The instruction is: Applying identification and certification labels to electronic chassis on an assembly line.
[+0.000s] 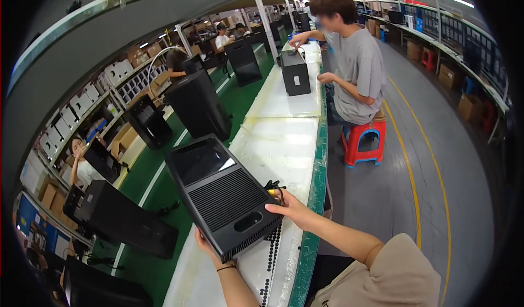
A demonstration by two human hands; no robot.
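Tilted above the white foam-topped bench, a black box-shaped appliance [226, 198] shows a glossy dark window at its far end, a ribbed panel and an oval slot near me. My left hand [206, 247] grips its near left edge from below, fingers partly hidden under it. On the near right corner, my right hand [290, 207] presses its thumb on top while the other fingers curl beside and under. A bundled black cord [274, 187] with a bit of yellow shows at those fingers; whether they hold it too, I cannot tell.
A strip of black round pads [267, 277] lies on the bench [278, 143]. Several black units, including a tall one [199, 104], stand on the green conveyor [164, 184] at left. Ahead, a seated co-worker [355, 61] handles another black unit [295, 72]. A shelf hangs overhead at left.
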